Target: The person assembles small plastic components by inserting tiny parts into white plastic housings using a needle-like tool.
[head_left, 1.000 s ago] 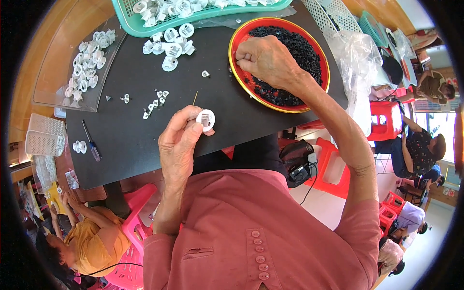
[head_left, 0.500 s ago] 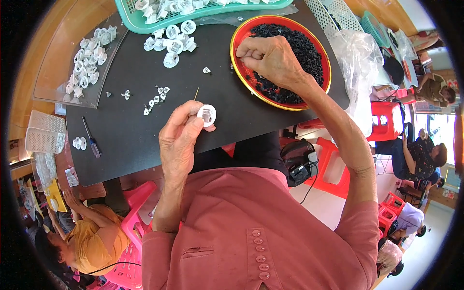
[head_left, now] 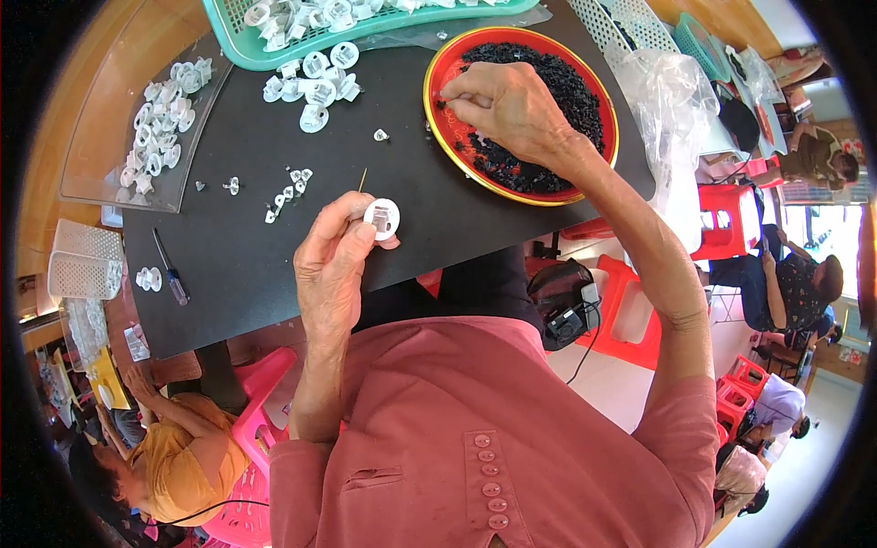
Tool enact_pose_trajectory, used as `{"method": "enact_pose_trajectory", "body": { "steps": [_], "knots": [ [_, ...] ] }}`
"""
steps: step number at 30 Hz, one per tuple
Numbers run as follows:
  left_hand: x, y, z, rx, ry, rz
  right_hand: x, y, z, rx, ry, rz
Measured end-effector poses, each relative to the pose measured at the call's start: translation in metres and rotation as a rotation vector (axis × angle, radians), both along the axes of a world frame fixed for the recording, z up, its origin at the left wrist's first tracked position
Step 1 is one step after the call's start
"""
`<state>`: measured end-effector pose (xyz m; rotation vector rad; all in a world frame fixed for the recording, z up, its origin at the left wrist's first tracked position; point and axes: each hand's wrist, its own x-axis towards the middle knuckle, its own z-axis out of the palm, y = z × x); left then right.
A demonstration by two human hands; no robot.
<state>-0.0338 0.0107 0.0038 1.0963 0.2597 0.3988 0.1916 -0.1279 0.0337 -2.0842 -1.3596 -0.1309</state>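
My left hand (head_left: 331,256) is closed on a white round plastic piece (head_left: 382,217) with a rectangular opening, pinched between thumb and fingers above the table's near edge. A thin brass-coloured pin (head_left: 364,180) sticks up from behind the same fingers. Over the red dish (head_left: 445,66) with a yellow rim, my right hand (head_left: 512,105) has its fingertips pinched together. A dark speck shows by those fingertips, but whether they hold it I cannot tell. Small black pieces (head_left: 585,110) are heaped in the dish, mostly at its far and right side.
Similar white pieces lie in a pile (head_left: 320,87), in a teal basket (head_left: 224,36) and on a clear tray (head_left: 87,187). Small clear parts (head_left: 288,194) and a screwdriver (head_left: 172,272) rest on the dark table (head_left: 237,274). A plastic bag (head_left: 671,110) is right of the dish.
The whole view has shifted slightly, so the table things appear a little further left. My left hand keeps its hold; my right hand stays over the dish with fingers pinched.
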Motion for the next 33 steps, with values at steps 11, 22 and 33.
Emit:
{"method": "enact_pose_trajectory", "body": {
  "steps": [11, 22, 33],
  "knots": [
    [0.0, -0.002, 0.002, 0.001, -0.009, 0.01, -0.003, 0.004, -0.004, -0.041, -0.041, -0.001],
    [0.0, 0.0, 0.0, 0.017, 0.005, -0.008, 0.006, -0.01, 0.007, -0.127, -0.047, -0.067],
    [0.0, 0.0, -0.001, 0.052, 0.011, -0.015, 0.009, -0.012, -0.001, -0.09, -0.202, 0.034]
  ]
}}
